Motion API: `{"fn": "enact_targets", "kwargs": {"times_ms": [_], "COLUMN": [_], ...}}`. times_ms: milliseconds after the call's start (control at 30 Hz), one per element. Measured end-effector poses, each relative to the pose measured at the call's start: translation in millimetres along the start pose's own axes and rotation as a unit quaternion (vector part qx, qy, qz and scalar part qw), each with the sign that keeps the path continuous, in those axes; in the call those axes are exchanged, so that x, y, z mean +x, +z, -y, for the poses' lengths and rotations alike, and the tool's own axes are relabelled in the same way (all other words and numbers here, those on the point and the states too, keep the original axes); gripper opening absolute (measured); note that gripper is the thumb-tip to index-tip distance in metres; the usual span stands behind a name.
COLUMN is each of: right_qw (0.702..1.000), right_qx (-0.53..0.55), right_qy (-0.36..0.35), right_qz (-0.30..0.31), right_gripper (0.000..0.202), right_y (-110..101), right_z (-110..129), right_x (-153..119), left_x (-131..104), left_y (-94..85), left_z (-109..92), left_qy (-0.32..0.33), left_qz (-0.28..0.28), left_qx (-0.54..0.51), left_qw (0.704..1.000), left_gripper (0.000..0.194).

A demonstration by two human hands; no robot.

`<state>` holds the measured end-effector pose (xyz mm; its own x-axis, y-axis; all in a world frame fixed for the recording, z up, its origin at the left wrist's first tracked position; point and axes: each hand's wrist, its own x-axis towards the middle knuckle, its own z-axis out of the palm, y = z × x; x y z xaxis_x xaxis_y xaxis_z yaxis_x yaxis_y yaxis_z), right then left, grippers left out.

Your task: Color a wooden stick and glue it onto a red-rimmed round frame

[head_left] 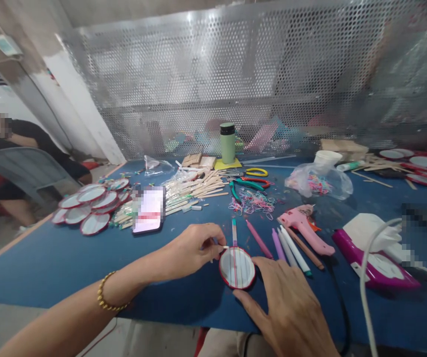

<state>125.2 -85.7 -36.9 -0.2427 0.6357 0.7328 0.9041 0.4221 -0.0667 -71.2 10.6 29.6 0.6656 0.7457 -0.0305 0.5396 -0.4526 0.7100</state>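
A small round white disc (243, 270) with a red rim lies on the blue table in front of me. It looks like a little hand drum, with a red line across its face. A short stick with a teal tip (234, 230) points away from its far edge. My right hand (288, 297) grips the disc, thumb at the near rim and fingers at the right rim. At the left rim, my left hand (202, 245) pinches a thin white piece (225, 247); its far end is hidden by the fingers.
Several markers (291, 248), a pink glue gun (306, 230) and a purple tissue pack (377, 270) lie right. Beyond are pliers (248, 186), rubber bands (254, 202) and a green bottle (227, 144). Left are a phone (149, 210), sticks (206, 186) and stacked red-rimmed discs (94, 223). A person (38, 148) sits far left.
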Motion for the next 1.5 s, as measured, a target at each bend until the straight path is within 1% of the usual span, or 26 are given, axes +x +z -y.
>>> {"fn": "enact_targets", "kwargs": {"times_ms": [133,233,300,367,433,500,567,600,667,700,767,800,833,933,1000,1067,1133,1267,1367,1500], "right_qw": [1.000,0.999,0.999,0.998,0.997,0.995,0.987,0.983,0.971,0.962,0.938,0.922,0.909,0.897,0.880,0.868,0.866,0.851,0.860,0.870], "right_qx": [0.010,0.023,-0.003,-0.035,-0.048,-0.071,-0.125,-0.152,-0.214,-0.244,-0.274,-0.283,-0.289,-0.274,-0.262,-0.261,-0.266,-0.249,-0.252,-0.273], "right_qy": [-0.010,-0.016,-0.006,0.003,0.007,0.026,0.053,0.063,0.097,0.122,0.173,0.201,0.221,0.204,0.221,0.230,0.225,0.252,0.242,0.223], "right_qz": [-0.002,-0.017,-0.043,-0.050,-0.057,-0.067,-0.080,-0.077,-0.046,-0.002,0.126,0.171,0.204,0.280,0.329,0.353,0.358,0.387,0.373,0.344], "right_gripper": [0.032,0.034,0.029,0.021,0.017,0.018,0.020,0.021,0.026,0.027,0.028,0.030,0.032,0.036,0.037,0.036,0.035,0.039,0.040,0.034], "right_y": [-1.2,-10.0,-19.8,-31.0,-41.3,-48.2,-49.6,-47.8,-40.3,-35.2,-25.3,-21.6,-19.2,-20.0,-24.1,-27.6,-28.8,-27.0,-26.4,-26.9], "right_z": [-2.1,-10.9,-20.8,-32.5,-45.1,-58.2,-71.3,-77.2,-86.1,-88.7,-90.2,-89.6,-88.3,-83.6,-81.5,-81.1,-82.4,-87.2,-88.3,-84.9], "right_x": [2.5,7.1,10.5,12.7,13.2,13.0,14.1,15.7,22.0,26.7,38.3,44.6,50.7,66.5,73.6,77.5,78.8,77.2,75.3,71.3], "left_x": [-0.2,2.2,4.7,7.3,9.3,10.4,10.8,10.9,10.8,10.6,10.0,9.6,9.2,8.9,9.7,11.3,13.0,15.4,15.1,13.3], "left_y": [0.4,0.0,-0.1,0.5,2.0,4.4,7.5,9.3,12.5,13.6,14.1,13.4,12.0,6.2,2.8,1.0,0.6,2.1,3.1,3.6], "left_z": [-1.8,1.3,5.0,8.6,11.0,12.4,13.3,13.7,14.1,14.0,13.2,12.5,11.8,10.3,11.0,13.1,15.7,19.5,19.6,17.8], "left_qy": [-0.001,0.015,0.020,0.000,-0.022,-0.026,-0.022,-0.022,-0.026,-0.029,-0.036,-0.037,-0.037,-0.029,-0.025,-0.028,-0.028,-0.021,-0.010,0.005], "left_qz": [0.006,-0.019,-0.045,-0.056,-0.044,-0.043,-0.036,-0.030,-0.007,0.001,0.002,-0.010,-0.026,-0.077,-0.093,-0.099,-0.108,-0.121,-0.120,-0.120], "left_qx": [-0.005,0.006,0.010,-0.013,-0.046,-0.058,-0.080,-0.100,-0.139,-0.153,-0.158,-0.150,-0.139,-0.113,-0.105,-0.099,-0.094,-0.082,-0.073,-0.046], "left_qw": [1.000,1.000,0.999,0.998,0.998,0.997,0.996,0.994,0.990,0.988,0.987,0.988,0.989,0.990,0.990,0.990,0.989,0.989,0.990,0.992], "left_gripper": [0.012,0.012,0.012,0.010,0.010,0.008,0.009,0.011,0.016,0.018,0.021,0.022,0.021,0.018,0.018,0.019,0.019,0.016,0.015,0.017]}}
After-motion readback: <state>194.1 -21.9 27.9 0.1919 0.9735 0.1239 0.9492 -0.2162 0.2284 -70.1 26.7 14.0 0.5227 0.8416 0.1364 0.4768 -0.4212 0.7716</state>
